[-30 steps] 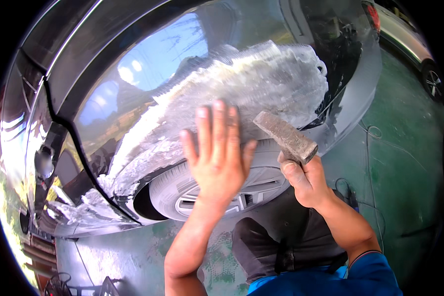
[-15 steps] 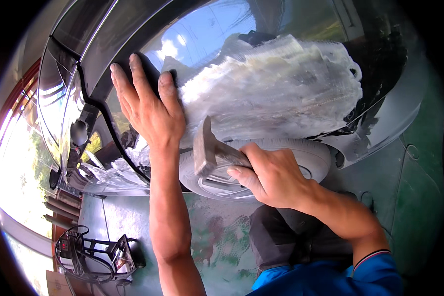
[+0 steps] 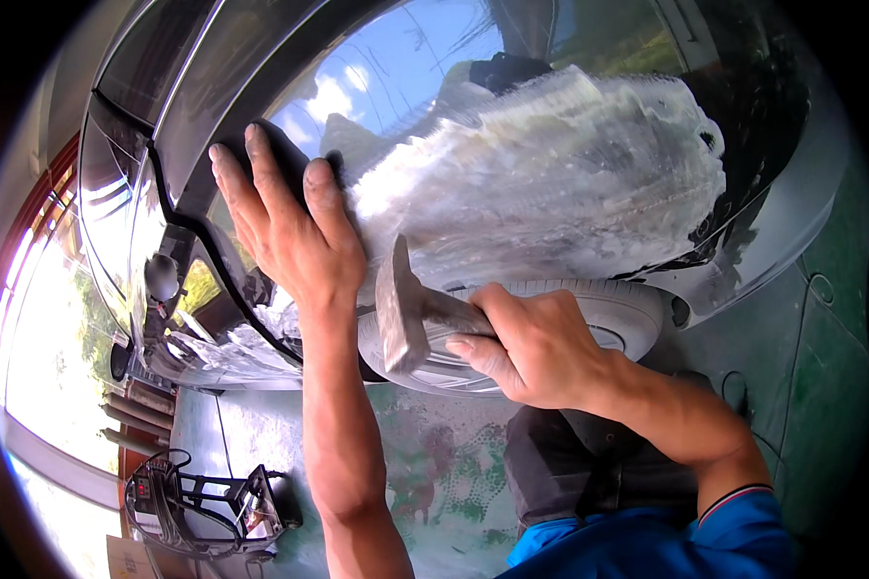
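My left hand (image 3: 294, 236) lies with spread fingers on the dark glossy car body panel (image 3: 396, 72), at the left edge of a broad whitish sanded patch (image 3: 540, 179). In a closed grip, my right hand (image 3: 540, 343) holds a hammer (image 3: 403, 314) by its handle, close behind the head. The worn metal head sits right of my left wrist, in front of the sanded patch's lower left part. From this angle I cannot tell whether it touches the panel. Most of the handle is hidden inside my fist.
Below the patch is a wheel (image 3: 637, 318) with a dusty grey tyre. A black wheeled frame with cables (image 3: 207, 507) stands at the lower left on the stained green floor (image 3: 444, 463). Near it lie several dark tubes (image 3: 140, 415) and a cardboard box (image 3: 130, 558).
The view has shifted slightly, so the car and floor sit a little farther right and lower. My left hand stays on the panel, and my right hand keeps the hammer in nearly the same pose.
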A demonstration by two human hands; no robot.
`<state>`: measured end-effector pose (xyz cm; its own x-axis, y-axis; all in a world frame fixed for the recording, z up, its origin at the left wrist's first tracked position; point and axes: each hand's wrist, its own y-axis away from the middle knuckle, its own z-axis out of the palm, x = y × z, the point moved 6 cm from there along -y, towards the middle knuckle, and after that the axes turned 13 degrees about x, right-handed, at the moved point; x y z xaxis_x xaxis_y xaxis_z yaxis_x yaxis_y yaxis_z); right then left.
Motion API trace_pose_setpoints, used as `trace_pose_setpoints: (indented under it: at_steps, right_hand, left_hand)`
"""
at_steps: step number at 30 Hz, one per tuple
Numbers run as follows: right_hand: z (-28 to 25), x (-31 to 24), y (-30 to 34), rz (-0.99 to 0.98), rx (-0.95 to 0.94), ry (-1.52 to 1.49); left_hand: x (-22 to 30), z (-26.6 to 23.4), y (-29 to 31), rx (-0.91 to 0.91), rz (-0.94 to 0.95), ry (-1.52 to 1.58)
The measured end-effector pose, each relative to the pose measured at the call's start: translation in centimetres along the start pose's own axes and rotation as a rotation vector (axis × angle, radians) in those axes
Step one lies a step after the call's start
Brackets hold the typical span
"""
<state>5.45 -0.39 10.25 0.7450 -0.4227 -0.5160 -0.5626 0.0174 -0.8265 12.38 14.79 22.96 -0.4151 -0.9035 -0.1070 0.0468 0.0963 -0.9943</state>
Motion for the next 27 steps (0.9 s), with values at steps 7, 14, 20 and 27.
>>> trace_pose_setpoints:
  at_steps: [7, 14, 20, 27]
  right_hand:
    - [-0.1, -0.1, 0.2, -0.006, 0.085, -0.089]
    - [-0.5, -0.2, 0.0, 0.008, 0.016, -0.092]
    - [-0.3, -1.0, -1.1, -0.042, 0.024, -0.096]
    - [-0.1, -1.0, -1.1, -0.025, 0.030, -0.123]
  left_hand:
    - [-0.2, 0.0, 0.2, -0.005, -0.001, 0.006]
    - [0.0, -0.2, 0.0, -0.007, 0.004, -0.006]
    - [-0.3, 0.1, 0.1, 0.015, 0.021, -0.010]
    - [-0.3, 0.0, 0.0, 0.017, 0.003, -0.007]
